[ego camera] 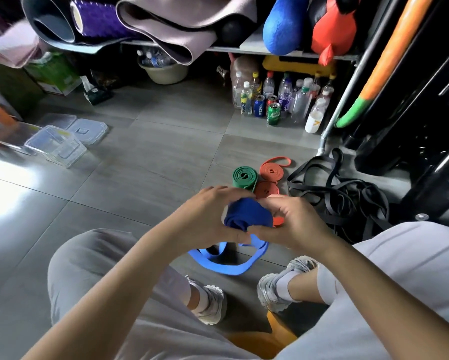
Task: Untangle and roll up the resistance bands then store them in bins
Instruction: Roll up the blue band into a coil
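Person seated low, knees apart, tiled floor [145,157] between the feet. Left hand [205,216] and right hand [296,222] meet over a blue resistance band [246,215]. Fingers [219,190] of both hands curl around its partly wound roll, which is held up off the floor. The unwound tail of the same band hangs down and loops on the floor in front of the shoes [210,302].

Just beyond the hands, a green band roll [245,178] lies beside two orange band rolls [271,172]; the far one has a loose end trailing. To their right is a tangled heap of black bands [340,196]. Clear plastic bins [54,145] sit well apart at far left, with lids [88,129] off beside them. Bottles and cans [277,102] cluster under the shelf [226,49].
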